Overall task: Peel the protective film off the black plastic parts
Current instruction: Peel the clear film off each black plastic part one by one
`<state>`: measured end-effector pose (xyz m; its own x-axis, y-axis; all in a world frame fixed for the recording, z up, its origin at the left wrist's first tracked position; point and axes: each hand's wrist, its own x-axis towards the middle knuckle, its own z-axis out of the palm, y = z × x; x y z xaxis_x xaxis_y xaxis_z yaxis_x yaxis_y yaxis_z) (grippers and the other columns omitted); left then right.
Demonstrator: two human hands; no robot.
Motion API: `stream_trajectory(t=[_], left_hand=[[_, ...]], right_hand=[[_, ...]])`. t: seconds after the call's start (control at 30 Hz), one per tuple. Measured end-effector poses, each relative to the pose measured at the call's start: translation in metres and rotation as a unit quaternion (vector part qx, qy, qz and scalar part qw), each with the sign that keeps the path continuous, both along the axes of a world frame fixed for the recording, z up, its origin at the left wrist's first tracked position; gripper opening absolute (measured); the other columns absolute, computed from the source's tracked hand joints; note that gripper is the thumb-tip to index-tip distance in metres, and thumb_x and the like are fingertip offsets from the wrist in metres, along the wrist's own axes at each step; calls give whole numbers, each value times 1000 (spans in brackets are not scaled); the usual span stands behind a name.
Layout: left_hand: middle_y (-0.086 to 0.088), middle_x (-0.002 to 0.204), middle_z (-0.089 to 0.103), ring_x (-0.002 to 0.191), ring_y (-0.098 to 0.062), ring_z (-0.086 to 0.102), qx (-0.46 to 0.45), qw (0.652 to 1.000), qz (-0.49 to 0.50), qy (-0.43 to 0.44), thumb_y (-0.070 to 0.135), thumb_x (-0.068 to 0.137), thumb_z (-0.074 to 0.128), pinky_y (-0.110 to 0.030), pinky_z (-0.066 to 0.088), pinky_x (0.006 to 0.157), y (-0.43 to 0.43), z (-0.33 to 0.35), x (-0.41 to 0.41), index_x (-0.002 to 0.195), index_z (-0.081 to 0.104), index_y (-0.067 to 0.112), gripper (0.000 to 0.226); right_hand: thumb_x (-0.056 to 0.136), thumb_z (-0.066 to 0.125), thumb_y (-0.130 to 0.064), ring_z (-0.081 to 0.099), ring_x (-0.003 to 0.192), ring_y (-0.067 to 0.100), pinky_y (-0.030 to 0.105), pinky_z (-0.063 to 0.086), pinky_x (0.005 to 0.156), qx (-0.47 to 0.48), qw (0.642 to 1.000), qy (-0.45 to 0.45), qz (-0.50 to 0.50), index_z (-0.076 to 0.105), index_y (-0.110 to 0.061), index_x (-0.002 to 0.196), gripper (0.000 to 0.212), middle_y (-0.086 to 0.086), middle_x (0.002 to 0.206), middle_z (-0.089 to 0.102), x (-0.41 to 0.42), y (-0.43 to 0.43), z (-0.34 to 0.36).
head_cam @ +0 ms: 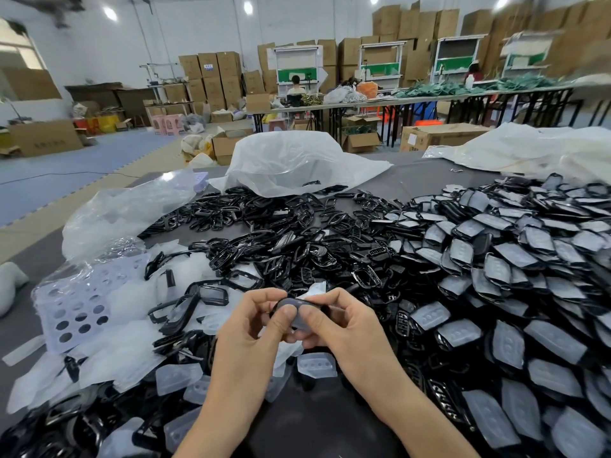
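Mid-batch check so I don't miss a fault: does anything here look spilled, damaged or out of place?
Nothing looks damaged. The one untidy spot is front left: peeled films lie loose among black frames. The part pinched between left hand and right hand has its film lifting at the top, as expected.

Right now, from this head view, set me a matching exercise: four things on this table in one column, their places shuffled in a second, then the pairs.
Things:
1. black part
2. heap of film-covered parts
3. perforated sheet
4. clear bag

Places:
A. far centre
B. gripped by left hand and right hand
C. right side
D. left side

Pairs: 1-B, 2-C, 3-D, 4-A
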<state>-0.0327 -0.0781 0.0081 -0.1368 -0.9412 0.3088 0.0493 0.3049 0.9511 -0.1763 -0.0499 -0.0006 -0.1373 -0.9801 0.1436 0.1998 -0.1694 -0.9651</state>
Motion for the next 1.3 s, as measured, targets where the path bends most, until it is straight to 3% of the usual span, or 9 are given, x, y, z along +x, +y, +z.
stream_trajectory(t=[0.17,0.33,0.43,0.57,0.8,1.0,1.1,1.17,1.3], left_hand=[[-1,82,71,74,-18,69,14,997,-73,-21,33,87,61,-25,57,74,-1,-2,6,99,69,39,16],[4,87,73,72,-10,67,13,993,-96,-72,22,92,65,-18,55,68,-1,-2,5,101,68,42,22],[3,82,73,68,-8,64,18,993,-91,-79,36,86,66,-20,53,63,-1,-3,2,97,70,39,12],[3,68,65,63,-10,60,15,992,-87,-92,48,83,60,-20,50,61,-5,-5,6,98,69,37,21],[4,62,62,57,-7,58,17,992,-65,-103,26,96,59,-15,47,56,-6,-5,8,88,70,32,14],[4,62,62,56,-9,57,33,995,-65,-74,43,81,64,-16,47,54,-5,0,9,79,68,29,15],[0,60,62,56,-11,58,29,995,-58,-70,42,82,65,-18,47,55,-5,0,8,75,65,27,17],[-2,60,63,56,-12,59,14,996,-49,-75,42,84,63,-18,48,57,-3,-2,6,76,66,27,17],[-5,69,67,62,-13,62,-3,996,-49,-71,40,89,55,-19,52,61,1,-1,3,84,70,30,19]], right_hand=[[93,71,-20,75,75,23,23,58,68,1,1000,-7,-28,73,-24,91,5,10,85,77,-4,2,3],[95,68,-21,75,73,24,24,59,66,-3,1000,4,-9,73,-21,92,6,13,86,76,-1,4,3],[96,67,-21,74,70,23,24,58,64,-9,1000,18,1,71,-16,94,7,13,83,76,-1,4,5],[95,68,-25,75,74,27,24,58,63,-10,1000,19,-8,69,-15,94,10,11,83,76,-5,4,6],[92,70,-26,76,76,26,24,59,64,6,1000,0,-17,71,-24,87,5,11,83,77,-2,5,5],[92,67,-28,77,80,28,26,60,67,1,1000,-7,18,69,-13,103,19,13,88,77,0,3,5],[90,68,-34,77,83,26,25,60,71,-15,1000,4,26,71,-21,102,18,9,92,78,0,4,8],[92,70,-26,76,83,24,25,60,72,-24,999,20,16,73,-26,99,7,6,93,78,-1,4,7],[95,69,-18,76,79,22,27,60,71,-19,998,59,-16,71,-30,97,13,4,87,77,-3,1,2]])
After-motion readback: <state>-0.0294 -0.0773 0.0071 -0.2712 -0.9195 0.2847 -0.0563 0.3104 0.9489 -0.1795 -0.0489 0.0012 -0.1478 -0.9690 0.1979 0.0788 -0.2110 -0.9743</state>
